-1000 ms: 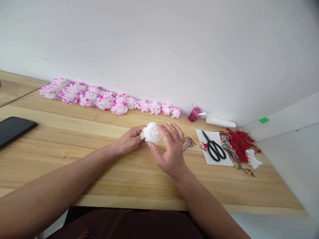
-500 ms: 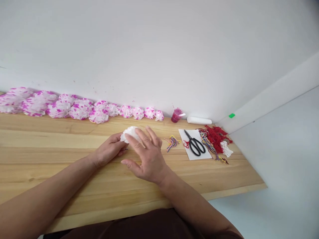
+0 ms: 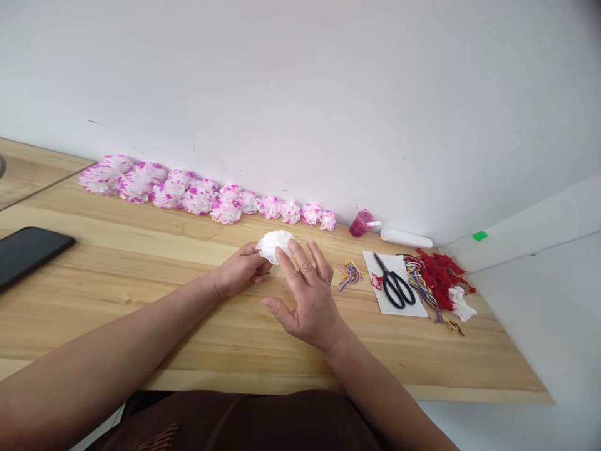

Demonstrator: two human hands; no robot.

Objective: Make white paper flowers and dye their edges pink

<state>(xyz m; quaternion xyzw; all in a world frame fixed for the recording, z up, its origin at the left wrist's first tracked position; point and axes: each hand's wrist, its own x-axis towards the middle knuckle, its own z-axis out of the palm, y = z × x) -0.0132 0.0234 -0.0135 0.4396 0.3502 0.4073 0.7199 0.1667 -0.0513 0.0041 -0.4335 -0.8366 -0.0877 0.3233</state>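
Observation:
My left hand (image 3: 239,270) is closed on a white tissue-paper flower (image 3: 273,243), holding it just above the wooden table (image 3: 141,300). My right hand (image 3: 307,291) is spread out with its fingertips on the flower's near side; the thumb sticks out to the left and holds nothing. The flower is plain white, with no pink on it.
A row of several pink-and-white paper flowers (image 3: 201,195) lies along the wall. To the right are a pink cup (image 3: 360,223), a white tube (image 3: 406,238), coloured strings (image 3: 348,274), black scissors (image 3: 394,285) on white paper, and a red thread heap (image 3: 439,272). A black phone (image 3: 28,250) lies far left.
The view has swung back to the left, so the phone shows again. My right hand has spread out and now presses the flower with its fingers, where a second ago it cupped it.

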